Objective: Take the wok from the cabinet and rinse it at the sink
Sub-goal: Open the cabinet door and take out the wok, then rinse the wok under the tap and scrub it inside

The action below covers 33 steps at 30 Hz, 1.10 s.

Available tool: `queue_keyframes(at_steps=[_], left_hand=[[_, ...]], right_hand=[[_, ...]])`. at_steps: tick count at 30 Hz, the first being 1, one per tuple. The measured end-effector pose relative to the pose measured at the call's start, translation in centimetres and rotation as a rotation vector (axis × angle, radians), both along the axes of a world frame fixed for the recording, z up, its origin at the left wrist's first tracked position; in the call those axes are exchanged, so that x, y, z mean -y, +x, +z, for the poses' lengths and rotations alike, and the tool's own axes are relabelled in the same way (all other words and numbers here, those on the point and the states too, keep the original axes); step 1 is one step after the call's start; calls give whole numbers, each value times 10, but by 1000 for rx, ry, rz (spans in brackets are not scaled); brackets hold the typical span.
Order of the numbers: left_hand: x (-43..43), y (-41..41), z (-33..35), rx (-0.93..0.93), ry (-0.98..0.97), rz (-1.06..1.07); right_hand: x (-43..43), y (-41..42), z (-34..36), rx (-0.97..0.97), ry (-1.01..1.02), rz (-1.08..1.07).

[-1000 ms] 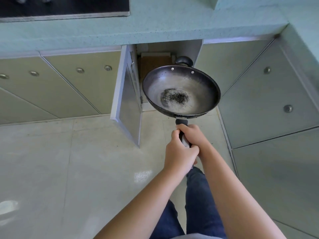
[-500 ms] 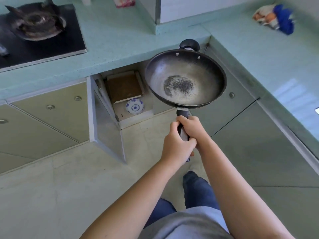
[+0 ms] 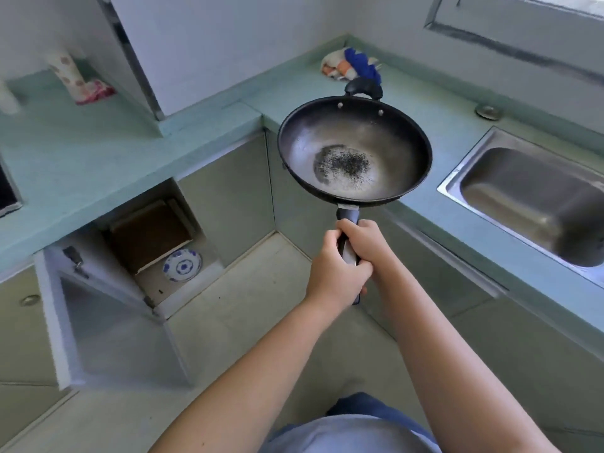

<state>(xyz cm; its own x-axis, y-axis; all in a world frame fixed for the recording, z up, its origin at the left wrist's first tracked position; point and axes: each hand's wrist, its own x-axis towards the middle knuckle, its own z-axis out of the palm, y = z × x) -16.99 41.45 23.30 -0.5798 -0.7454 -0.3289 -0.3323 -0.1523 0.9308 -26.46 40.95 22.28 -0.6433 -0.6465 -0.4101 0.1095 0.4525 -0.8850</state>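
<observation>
The dark wok [image 3: 379, 138] with a black speckled patch in its bottom is held level in the air over the counter corner, left of the steel sink [image 3: 536, 197]. My left hand [image 3: 333, 276] and my right hand [image 3: 362, 243] both grip its long black handle, the left nearer the handle's end. The open cabinet [image 3: 153, 237] is at the lower left with its door [image 3: 81, 322] swung out.
A blue-and-white plate [image 3: 182, 265] and a brown board [image 3: 150, 233] lie in the cabinet. A bunched cloth [image 3: 349, 65] sits on the teal counter [image 3: 441, 125] behind the wok. A packet [image 3: 81, 80] stands at the back left. The stove edge [image 3: 6, 191] shows at far left.
The wok has been lifted out from the cabinet, up to counter height and toward the right. The view has turned right, so the sink has come into sight.
</observation>
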Motion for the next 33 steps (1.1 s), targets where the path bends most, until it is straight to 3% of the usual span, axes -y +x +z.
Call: queue_keyframes(at_steps=[18, 33], left_hand=[[-95, -193, -2, -25, 3, -365], [-126, -280, -44, 61, 126, -522]], right_hand=[[-128, -195, -8, -54, 18, -352], [-175, -275, -65, 52, 58, -514]])
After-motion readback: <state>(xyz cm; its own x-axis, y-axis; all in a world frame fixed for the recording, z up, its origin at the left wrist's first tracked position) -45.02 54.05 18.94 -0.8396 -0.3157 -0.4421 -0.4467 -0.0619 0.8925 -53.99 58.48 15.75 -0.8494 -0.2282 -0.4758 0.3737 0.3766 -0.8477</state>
